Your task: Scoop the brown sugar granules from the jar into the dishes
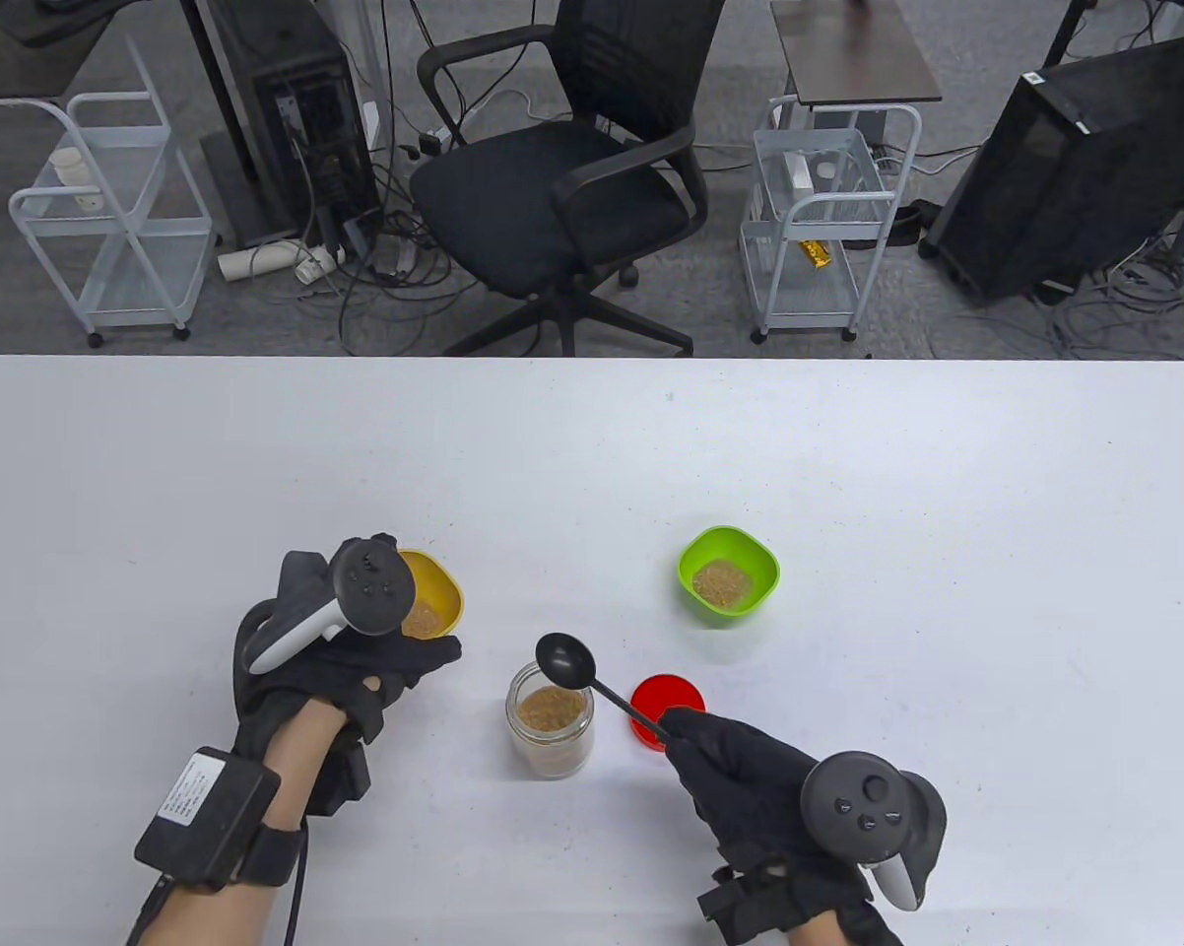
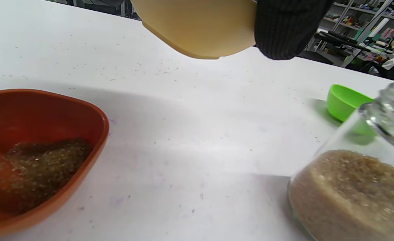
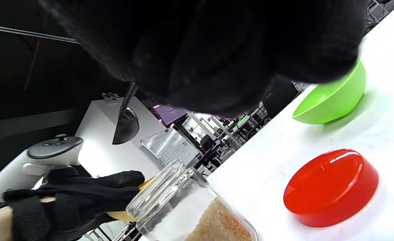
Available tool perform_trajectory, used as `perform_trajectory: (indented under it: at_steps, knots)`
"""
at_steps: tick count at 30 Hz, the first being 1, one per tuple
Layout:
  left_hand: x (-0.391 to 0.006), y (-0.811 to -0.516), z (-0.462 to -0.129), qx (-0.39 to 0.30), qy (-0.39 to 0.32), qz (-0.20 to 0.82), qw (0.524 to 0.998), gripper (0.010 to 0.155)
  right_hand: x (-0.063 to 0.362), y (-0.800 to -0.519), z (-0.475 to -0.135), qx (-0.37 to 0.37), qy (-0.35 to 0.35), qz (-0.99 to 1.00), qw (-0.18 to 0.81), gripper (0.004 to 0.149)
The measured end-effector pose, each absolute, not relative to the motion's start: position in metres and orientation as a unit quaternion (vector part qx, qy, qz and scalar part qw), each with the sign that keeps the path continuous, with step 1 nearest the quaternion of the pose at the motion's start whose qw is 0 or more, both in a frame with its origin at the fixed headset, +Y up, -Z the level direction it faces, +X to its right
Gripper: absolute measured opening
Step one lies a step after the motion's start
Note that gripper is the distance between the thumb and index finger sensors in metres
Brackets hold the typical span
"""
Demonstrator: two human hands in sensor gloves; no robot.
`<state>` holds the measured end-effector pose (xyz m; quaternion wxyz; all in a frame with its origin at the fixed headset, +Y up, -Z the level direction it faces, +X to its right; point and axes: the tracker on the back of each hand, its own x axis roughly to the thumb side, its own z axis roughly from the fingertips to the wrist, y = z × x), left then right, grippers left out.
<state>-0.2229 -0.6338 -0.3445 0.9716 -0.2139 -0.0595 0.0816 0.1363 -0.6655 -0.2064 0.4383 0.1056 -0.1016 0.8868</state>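
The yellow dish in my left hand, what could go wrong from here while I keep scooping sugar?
The yellow dish is lifted off the table in your left hand, already holding sugar; tilting it could spill granules. The spoon in your right hand hovers over the open glass jar; a careless dip might knock the jar. The orange dish sits under your left wrist, so lowering that arm could bump it.

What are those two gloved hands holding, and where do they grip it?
The right hand pinches a black spoon by its handle end. The left hand holds the yellow dish by its near side.
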Motion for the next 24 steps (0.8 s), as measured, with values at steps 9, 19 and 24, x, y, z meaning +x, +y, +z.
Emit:
perform_trajectory:
  at_steps: [9, 19, 24]
  knots:
    - [-0.208, -0.667, -0.377, -0.283, -0.016, 0.028, 0.958, 0.112, 0.137, -0.667, -0.205, 0.098, -0.1, 0.892, 0.43, 0.041]
    - [-0.205, -0.697, -0.394, -0.355, 0.021, 0.008, 0.935, 0.112, 0.138, -0.667, -0.204, 0.101, -0.1, 0.892, 0.43, 0.041]
    - [-0.206, -0.701, -0.395, -0.36, 0.026, -0.001, 0.933, 0.112, 0.137, -0.667, -0.204, 0.103, -0.097, 0.892, 0.428, 0.041]
